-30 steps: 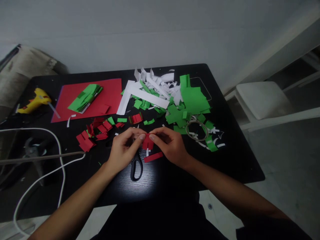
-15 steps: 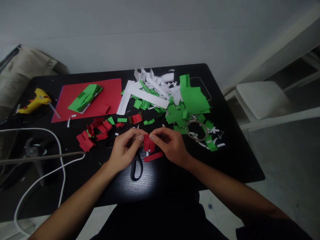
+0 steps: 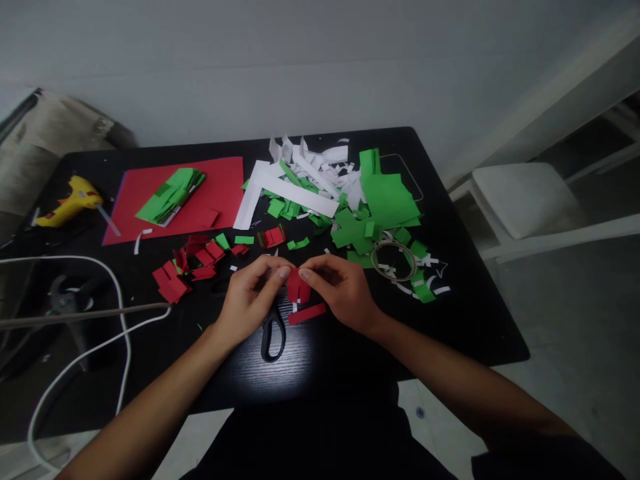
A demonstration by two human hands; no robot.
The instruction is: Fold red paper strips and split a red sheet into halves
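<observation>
Between my two hands is a small red paper piece [image 3: 299, 288] with a slit or fold line down its middle. My left hand [image 3: 253, 290] pinches its upper left corner, thumb against fingers. At the upper right corner, my right hand [image 3: 345, 290] pinches it the same way. Below the piece, a red paper strip [image 3: 307, 313] lies on the black table. Under my left hand rest scissors with black handles [image 3: 273, 339]; their tip shows just above my fingers. A pile of cut and folded red pieces [image 3: 200, 257] is to the left of my hands.
Green folded paper [image 3: 171, 195] lies on a red sheet [image 3: 220, 180], with a yellow glue gun [image 3: 75, 203] at its left. White strips [image 3: 300, 190], green sheets [image 3: 390, 200] and a tape ring [image 3: 393, 261] are behind and right. White cable [image 3: 125, 333] loops at the left. A white chair [image 3: 525, 197] stands right.
Both hands keep their pinch on the red paper piece. The piece has tilted very slightly; everything else is the same.
</observation>
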